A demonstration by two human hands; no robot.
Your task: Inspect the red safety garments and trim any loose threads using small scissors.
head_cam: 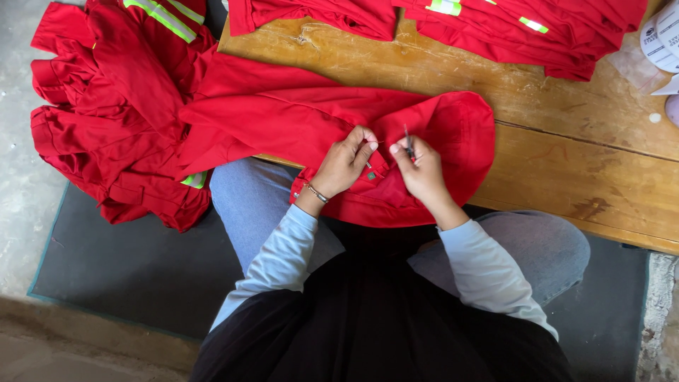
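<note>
A red garment lies over the front edge of a wooden table and onto my lap. My left hand pinches a fold of its fabric near the collar, a thin bracelet on the wrist. My right hand is closed on a small slim dark tool, its tip pointing up just above the fabric, right beside my left fingers. Both hands meet over the same spot of cloth.
A heap of red garments with yellow reflective stripes hangs off the table's left end onto a dark floor mat. More red garments lie along the table's far edge. White paper rolls sit at the right.
</note>
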